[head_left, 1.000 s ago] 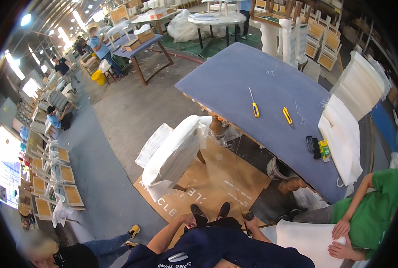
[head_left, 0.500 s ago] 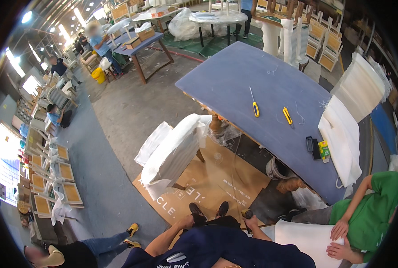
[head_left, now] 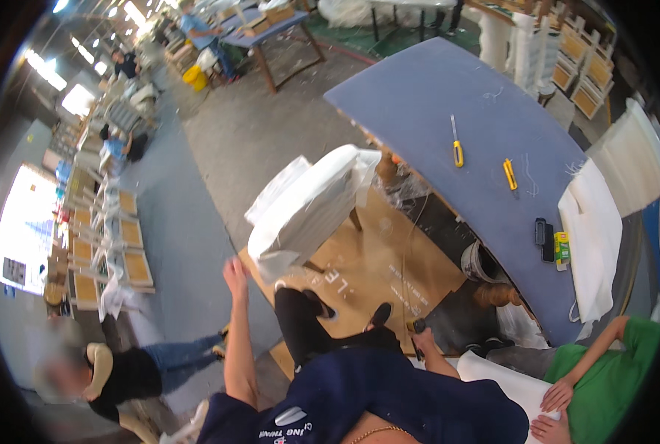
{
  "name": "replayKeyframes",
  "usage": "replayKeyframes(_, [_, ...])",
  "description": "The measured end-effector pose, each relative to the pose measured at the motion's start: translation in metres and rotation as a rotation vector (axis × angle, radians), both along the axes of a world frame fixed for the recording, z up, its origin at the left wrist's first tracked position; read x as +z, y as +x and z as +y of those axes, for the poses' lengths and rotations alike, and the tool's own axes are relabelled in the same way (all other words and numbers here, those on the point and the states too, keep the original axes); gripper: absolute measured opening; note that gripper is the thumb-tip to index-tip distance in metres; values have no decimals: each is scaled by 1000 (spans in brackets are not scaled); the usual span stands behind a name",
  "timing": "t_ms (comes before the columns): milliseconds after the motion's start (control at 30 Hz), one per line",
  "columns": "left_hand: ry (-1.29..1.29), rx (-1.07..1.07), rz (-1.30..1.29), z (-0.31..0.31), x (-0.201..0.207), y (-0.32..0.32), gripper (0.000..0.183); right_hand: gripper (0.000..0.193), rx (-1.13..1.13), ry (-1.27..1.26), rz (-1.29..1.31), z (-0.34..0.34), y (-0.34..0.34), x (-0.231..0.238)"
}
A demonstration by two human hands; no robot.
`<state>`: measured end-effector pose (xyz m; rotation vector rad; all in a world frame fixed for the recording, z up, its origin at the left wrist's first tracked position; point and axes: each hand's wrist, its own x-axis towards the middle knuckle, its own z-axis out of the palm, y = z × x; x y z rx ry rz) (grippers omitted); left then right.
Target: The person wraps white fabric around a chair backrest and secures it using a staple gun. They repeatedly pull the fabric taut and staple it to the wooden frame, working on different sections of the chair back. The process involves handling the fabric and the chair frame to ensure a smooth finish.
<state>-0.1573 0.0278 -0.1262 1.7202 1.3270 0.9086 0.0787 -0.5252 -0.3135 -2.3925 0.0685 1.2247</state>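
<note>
My left hand [head_left: 235, 277] is raised, arm stretched forward, its fingers loosely open and holding nothing. Just beyond it stands a chair [head_left: 308, 211] wrapped in white fabric, short brown legs showing beneath; hand and chair look apart. Low at my right side, my right hand [head_left: 424, 342] is closed round a dark staple gun [head_left: 419, 325], its finer parts too small to make out. A brown cardboard sheet [head_left: 374, 251] with print lies under the chair and my feet. On the blue-topped table [head_left: 433, 81] are a yellow-handled screwdriver [head_left: 457, 152] and a yellow utility knife [head_left: 510, 174].
A black case [head_left: 544, 240], a green-yellow box [head_left: 561, 251] and white fabric [head_left: 589, 237] lie on the table's right. A bucket [head_left: 482, 263] stands beneath. A person in green [head_left: 604, 370] sits at right; another in black [head_left: 130, 374] is at lower left. Chair frames [head_left: 130, 240] line the left.
My left hand has risen from my lap out toward the chair. My left leg has shifted forward. The whole view has turned, so the table and chair sit higher and further right.
</note>
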Motion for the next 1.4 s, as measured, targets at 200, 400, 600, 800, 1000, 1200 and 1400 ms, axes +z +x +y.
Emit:
replayKeyframes(200, [71, -306, -33, 42, 120, 94, 39, 68, 126, 109, -210, 53, 36, 15])
replayKeyframes(400, [-105, -713, 118, 59, 133, 196, 43, 54, 36, 585, -423, 166, 86, 48])
replayKeyframes(600, [-72, -861, 244, 61, 125, 278, 51, 47, -104, 1066, -446, 282, 107, 201])
replayKeyframes(800, [-284, -998, 298, 54, 122, 308, 58, 45, -196, 1106, -293, 339, 127, 239])
replayKeyframes(1000, [-180, -937, 314, 26, 122, 294, 66, 40, -261, 1107, -335, 355, 115, 237])
replayKeyframes(1200, [416, -780, 651, -23, 155, 287, 52, 31, -254, 1206, -374, 359, 115, 229])
replayKeyframes(1400, [802, -636, 885, -52, 152, 286, 53, 34, -264, 1256, -261, 352, 120, 249])
